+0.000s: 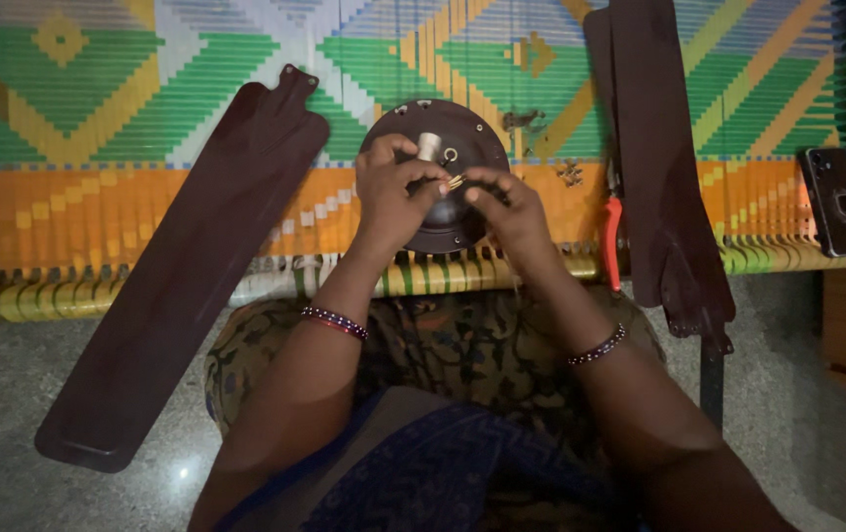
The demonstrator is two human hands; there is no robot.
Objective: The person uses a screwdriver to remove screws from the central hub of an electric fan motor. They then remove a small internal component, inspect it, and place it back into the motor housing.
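Both hands meet over the round dark-brown fan motor housing, which lies on the woven mat at roughly twelve o'clock from the person's lap. The left hand is curled, its fingers closed around the upper left of the housing, just beside the pale central shaft, which stands at its one o'clock. The right hand is pinched shut, thumb and forefinger holding a small brass-coloured piece between the two hands; what kind of piece it is cannot be told at this size. That piece sits at the right hand's ten o'clock and at the left hand's three o'clock, directly above the housing face. One long brown fan blade lies at nine o'clock from the housing, running down off the mat's edge. Further brown blades lie at three o'clock, with red-handled pliers just beside them. Small loose screws rest on the mat between housing and blades. A dark phone lies far out at three o'clock.
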